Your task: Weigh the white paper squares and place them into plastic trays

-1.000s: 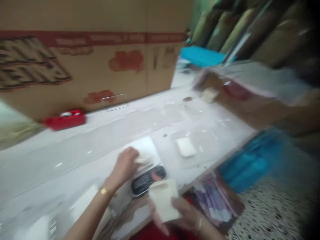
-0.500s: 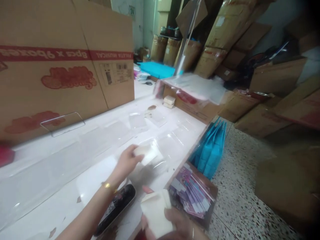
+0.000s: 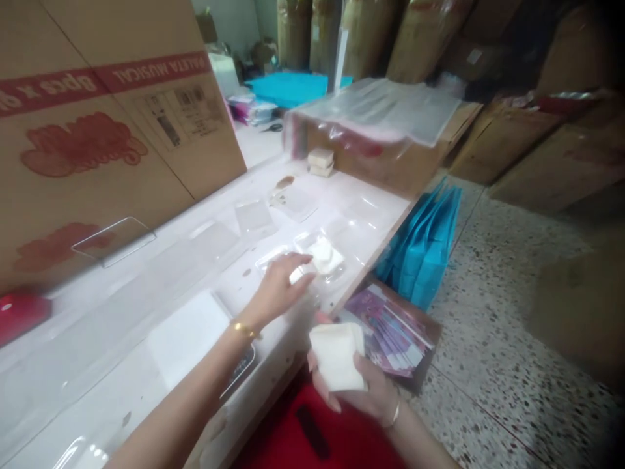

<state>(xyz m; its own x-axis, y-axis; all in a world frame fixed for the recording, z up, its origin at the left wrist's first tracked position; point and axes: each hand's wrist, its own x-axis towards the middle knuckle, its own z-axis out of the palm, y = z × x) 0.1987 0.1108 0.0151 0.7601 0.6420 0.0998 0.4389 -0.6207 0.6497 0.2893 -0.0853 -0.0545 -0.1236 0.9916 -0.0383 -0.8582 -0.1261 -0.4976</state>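
My right hand [image 3: 375,387] grips a stack of off-white square pads [image 3: 336,357] over the table's front edge, thumb on one side and fingers on the other. My left hand [image 3: 280,290] hovers over the table with thumb and fingers apart. Just right of its fingertips, a white square piece [image 3: 326,256] lies in a clear plastic tray [image 3: 319,236]. A patch of white shows between the left thumb and fingers; whether it is a separate piece is unclear. Another clear tray [image 3: 267,259] is partly hidden behind this hand.
More clear trays [image 3: 254,218] line the white table [image 3: 288,221]. A large carton [image 3: 122,85] stands at left, a plastic-covered box [image 3: 375,153] at the back. Two small off-white stacks [image 3: 321,161] sit by it. Blue bags [image 3: 424,247] and a box of purple cards [image 3: 395,332] are at right.
My left hand has let go of a white piece, which now lies in a clear tray, and its fingers have opened. My right hand still holds the stack. The view has shifted downward.
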